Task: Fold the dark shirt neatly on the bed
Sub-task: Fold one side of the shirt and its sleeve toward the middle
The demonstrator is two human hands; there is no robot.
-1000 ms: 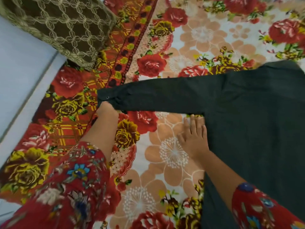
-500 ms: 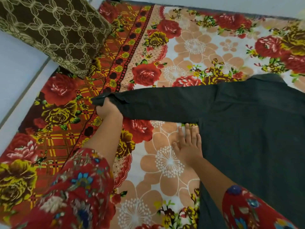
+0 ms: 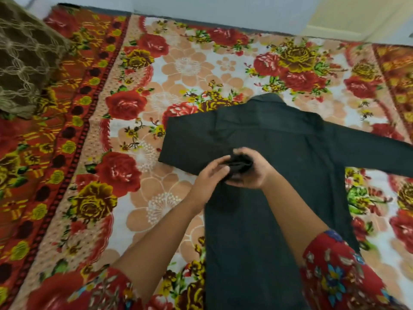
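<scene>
The dark shirt (image 3: 268, 220) lies flat on the floral bedsheet (image 3: 169, 70), collar (image 3: 267, 100) pointing away from me. Its left sleeve (image 3: 192, 142) is folded back across the chest, and the sleeve end (image 3: 241, 163) is bunched over the middle of the shirt. My right hand (image 3: 251, 175) curls round that bunched sleeve end. My left hand (image 3: 209, 174) is just left of it, fingers fairly straight and touching the same fabric. The other sleeve (image 3: 371, 153) stretches out flat to the right.
A brown patterned pillow (image 3: 24, 63) sits at the far left on the sheet. The bed's far edge (image 3: 201, 22) runs along the top, with a pale wall behind it. Bare sheet shows left of the shirt and beyond its collar.
The left sleeve, stretched out to the left before, is now folded in over the chest. My left hand carried its end rightward, and my right hand lifted off the side seam and took hold of it.
</scene>
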